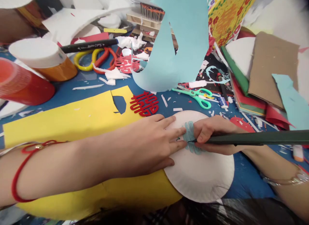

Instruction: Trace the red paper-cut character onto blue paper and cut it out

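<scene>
A white paper plate (212,180) lies partly over a yellow paper sheet (135,189). On the plate sits a light-blue paper cutout (189,130) of looped character strokes. My left hand (154,144) rests flat, fingers stretched out, its fingertips pressing the cutout's left side. My right hand (214,131) grips a long dark marker pen (256,138), whose tip touches the cutout's middle. A red cutout of similar shape (145,104) lies beyond my left hand, at the yellow sheet's edge.
Mint-green scissors (196,95) lie beyond the plate. A large light-blue paper piece (188,57) stands behind them. Jars of orange paint (55,65) and red paint (31,84) stand left, near yellow-and-red-handled scissors (96,61). Cardboard (274,67) is stacked right; paper scraps litter the blue table.
</scene>
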Tool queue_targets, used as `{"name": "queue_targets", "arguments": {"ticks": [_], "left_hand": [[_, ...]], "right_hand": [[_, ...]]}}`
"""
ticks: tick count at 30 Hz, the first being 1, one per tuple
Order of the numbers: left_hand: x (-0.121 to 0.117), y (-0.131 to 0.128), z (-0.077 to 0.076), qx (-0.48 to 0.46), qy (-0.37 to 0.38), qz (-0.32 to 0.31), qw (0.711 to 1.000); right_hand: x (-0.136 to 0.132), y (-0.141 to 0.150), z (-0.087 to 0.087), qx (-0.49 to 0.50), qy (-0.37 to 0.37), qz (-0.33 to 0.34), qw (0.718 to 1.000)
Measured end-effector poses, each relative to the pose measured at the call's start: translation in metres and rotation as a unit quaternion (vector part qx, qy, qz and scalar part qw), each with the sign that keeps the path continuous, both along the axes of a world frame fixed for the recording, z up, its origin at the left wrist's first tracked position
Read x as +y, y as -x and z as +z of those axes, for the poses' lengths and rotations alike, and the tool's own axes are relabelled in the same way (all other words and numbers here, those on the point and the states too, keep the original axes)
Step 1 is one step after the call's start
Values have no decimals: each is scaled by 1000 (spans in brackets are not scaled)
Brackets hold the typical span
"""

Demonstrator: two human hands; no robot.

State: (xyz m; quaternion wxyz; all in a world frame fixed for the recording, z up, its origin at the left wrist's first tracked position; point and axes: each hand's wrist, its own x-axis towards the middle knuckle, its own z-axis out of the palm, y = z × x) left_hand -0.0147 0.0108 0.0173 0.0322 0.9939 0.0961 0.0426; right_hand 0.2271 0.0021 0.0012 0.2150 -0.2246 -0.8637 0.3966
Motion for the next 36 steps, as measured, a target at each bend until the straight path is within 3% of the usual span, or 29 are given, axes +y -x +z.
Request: {"name": "queue_targets", "arguments": {"ticks": [11,14,16,19,22,24,27,30,33,36], "left_hand": [[0,1,0,3,0,1,1000],[1,0,1,7,0,1,1000],[1,-1,2,13,0,-3,1000],[2,-2,5,18,4,-8,1000],[2,-3,7,20,-5,-11,1000],[1,-3,7,15,-22,-19,999],[-1,-4,4,2,-55,-32,998],[-4,-5,0,-19,-83,-36,996],[-5,-5,-1,-24,-94,-37,995],[-4,-6,-1,-27,-90,-34,995]], "right_hand": [[0,0,0,7,3,4,1000],[-1,-1,-3,17,33,-8,999],[0,-2,-4,75,90,-38,992],[4,-1,0,213,178,-87,957],[7,0,8,262,179,-145,937],[6,0,12,242,124,-211,939],[3,0,12,126,10,-310,942],[0,1,11,-44,-76,-308,947],[-3,3,13,-115,-89,-292,945],[-5,4,14,-89,-46,-284,953]]}}
